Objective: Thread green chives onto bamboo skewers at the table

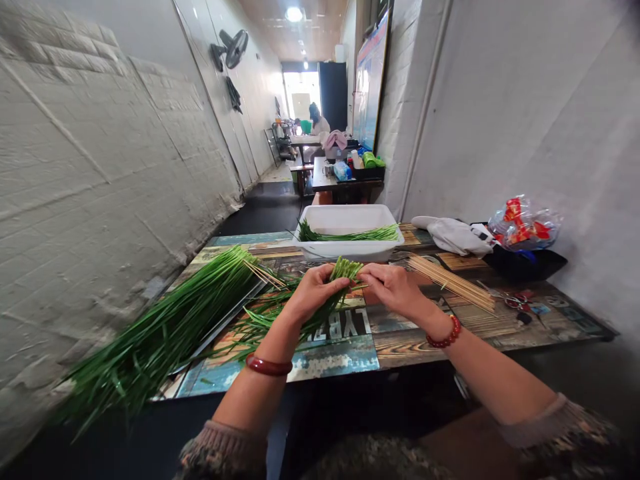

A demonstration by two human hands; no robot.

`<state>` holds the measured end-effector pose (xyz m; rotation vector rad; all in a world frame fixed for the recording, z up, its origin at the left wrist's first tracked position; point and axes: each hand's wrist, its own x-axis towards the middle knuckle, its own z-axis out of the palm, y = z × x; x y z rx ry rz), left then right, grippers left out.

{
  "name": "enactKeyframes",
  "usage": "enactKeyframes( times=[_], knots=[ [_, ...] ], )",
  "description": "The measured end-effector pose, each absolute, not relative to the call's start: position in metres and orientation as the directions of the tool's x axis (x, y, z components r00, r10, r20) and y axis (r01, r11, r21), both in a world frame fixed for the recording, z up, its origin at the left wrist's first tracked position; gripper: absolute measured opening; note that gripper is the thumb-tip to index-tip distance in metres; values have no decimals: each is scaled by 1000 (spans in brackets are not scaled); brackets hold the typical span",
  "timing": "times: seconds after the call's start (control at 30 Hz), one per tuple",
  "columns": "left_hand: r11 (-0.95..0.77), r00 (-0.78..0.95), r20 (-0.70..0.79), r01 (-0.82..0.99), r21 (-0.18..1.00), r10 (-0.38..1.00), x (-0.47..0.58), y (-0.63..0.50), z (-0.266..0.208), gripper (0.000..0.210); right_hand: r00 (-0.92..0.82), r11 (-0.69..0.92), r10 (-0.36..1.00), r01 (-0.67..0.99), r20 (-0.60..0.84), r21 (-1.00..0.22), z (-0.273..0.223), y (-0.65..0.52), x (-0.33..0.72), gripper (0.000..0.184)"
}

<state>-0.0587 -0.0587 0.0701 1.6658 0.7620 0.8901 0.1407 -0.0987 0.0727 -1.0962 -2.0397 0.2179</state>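
Observation:
My left hand [320, 288] is wrapped round a small bunch of garlic chives [345, 269], pale cut ends up and green leaves trailing down towards me. Close against its right side, my right hand [389, 285] is pinched shut; a thin pale piece shows by its fingertips, too small to name. On the left lies a large pile of garlic chives [175, 327] on a tray, leaves hanging over the table edge. Several thin wooden sticks [264, 275] rest at its upper end. Loose chive leaves [255, 327] are scattered beneath my left forearm. A stack of wooden skewers [453, 283] lies to the right.
Behind my hands stands a white plastic tub [345, 250] with chives in it. Farther right are scissors [517, 300], a light cloth item [453, 235] and a black tray [525, 263] bearing a clear bag with red pieces. A person [319, 120] sits at a far table.

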Motion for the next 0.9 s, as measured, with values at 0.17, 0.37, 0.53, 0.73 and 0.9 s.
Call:
enactKeyframes(
  times=[0.17, 0.37, 0.53, 0.73, 0.9],
  knots=[
    [-259, 558, 181, 64, 964, 810, -64, -51, 63, 40, -215, 549, 804, 625, 554, -555, 70, -98, 145, 26],
    [-244, 596, 120, 132, 961, 794, -79, -44, 61, 42, -86, 495, 830, 569, 551, -657, 77, -96, 148, 29],
    [-263, 614, 137, 119, 958, 777, -89, -46, 67, 42, -7, 508, 820, 466, 572, -724, 85, -90, 150, 30],
    [-291, 569, 155, 156, 944, 808, -96, -51, 76, 39, 14, 522, 820, 391, 572, -758, 91, -92, 146, 31],
    [-341, 650, 233, 43, 939, 724, -100, -53, 90, 54, -44, 551, 809, 406, 586, -729, 110, -99, 137, 28]
  ],
)
